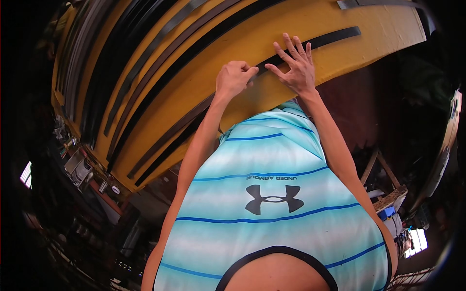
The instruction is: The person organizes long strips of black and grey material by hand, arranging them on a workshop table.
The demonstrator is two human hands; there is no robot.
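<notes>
A long, dark, leather-like strap lies across the yellow tabletop, its square end to the upper right. My right hand rests across the strap with its fingers spread, palm down. To the left, my left hand is closed over the strap's line, thumb and forefinger pressed together. Anything inside that pinch is too small or too hidden to name. Beneath my left forearm, a brown strap and a black strap run down to the lower left; whether either joins the one under my hands cannot be seen.
Several more black and brown straps lie roughly side by side along the far half of the yellow table. Another strip sits at the top right corner. A wooden frame stands low on the right, and shelved clutter lies beyond the left edge.
</notes>
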